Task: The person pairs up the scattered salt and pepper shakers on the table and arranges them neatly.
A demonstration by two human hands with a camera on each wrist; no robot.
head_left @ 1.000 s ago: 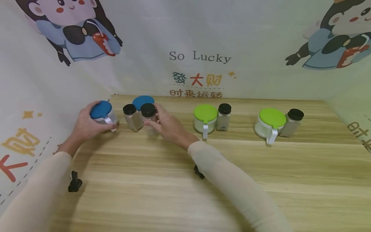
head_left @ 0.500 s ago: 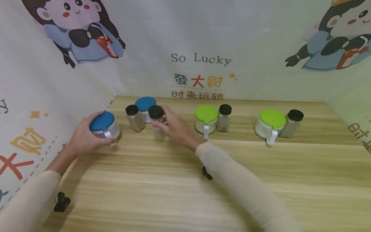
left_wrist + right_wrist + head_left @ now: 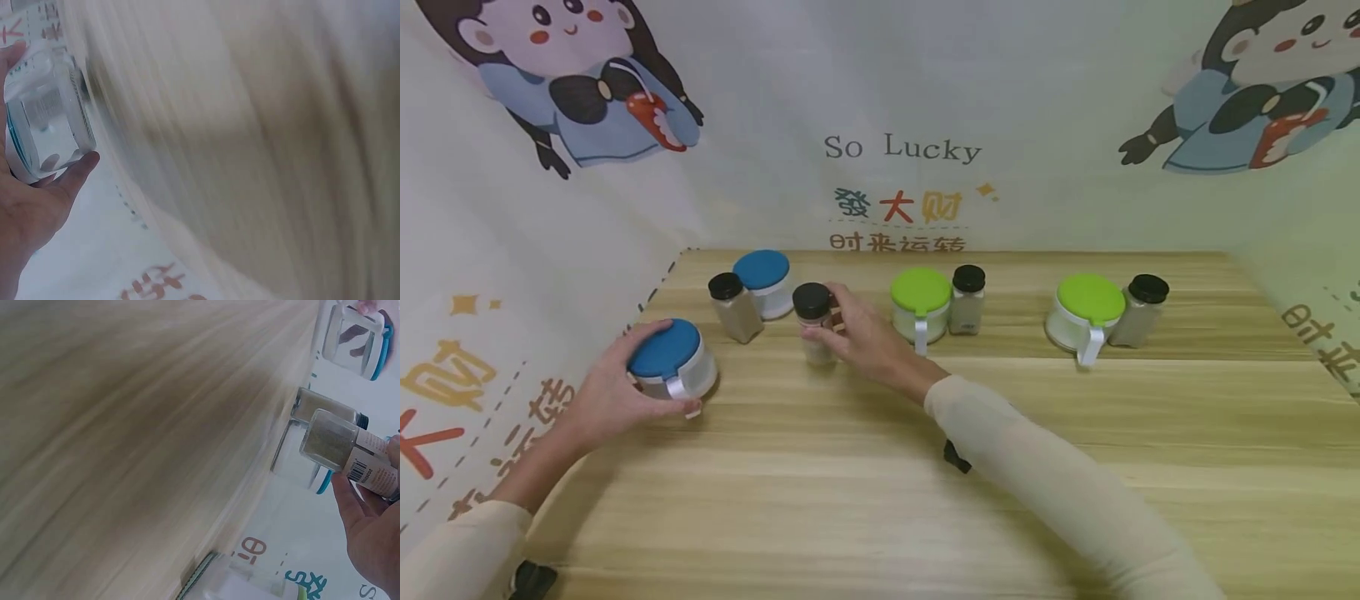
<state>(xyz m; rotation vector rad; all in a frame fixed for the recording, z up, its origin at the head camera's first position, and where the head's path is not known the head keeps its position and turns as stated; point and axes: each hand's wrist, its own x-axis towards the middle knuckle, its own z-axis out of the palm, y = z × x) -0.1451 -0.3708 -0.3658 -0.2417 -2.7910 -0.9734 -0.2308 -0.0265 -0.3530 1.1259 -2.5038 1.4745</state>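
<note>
My left hand [image 3: 602,392] grips a clear seasoning jar [image 3: 666,348] with a blue lid and white handle, thumb in front near the handle. In the left wrist view, this jar [image 3: 53,125] shows its transparent wall between the fingers and thumb. My right hand [image 3: 876,342] pinches a spice bottle [image 3: 812,302] with a black cap. Printed label and barcode show on that bottle [image 3: 337,444] in the right wrist view, where it appears raised off the table. Behind and between the hands stand another black-capped bottle [image 3: 736,310] and a second blue-lidded jar [image 3: 767,283].
Right of my right hand stand a green-lidded jar [image 3: 921,304] and a bottle [image 3: 967,300]. Another such pair, jar [image 3: 1086,312] and bottle [image 3: 1140,310], stands farther right. A printed curtain [image 3: 760,183] borders the wooden table [image 3: 820,492] at back and sides.
My left hand has brought the blue-lidded jar nearer to me. My right hand has moved the spice bottle rightward and slightly nearer, uncovering the rear blue-lidded jar.
</note>
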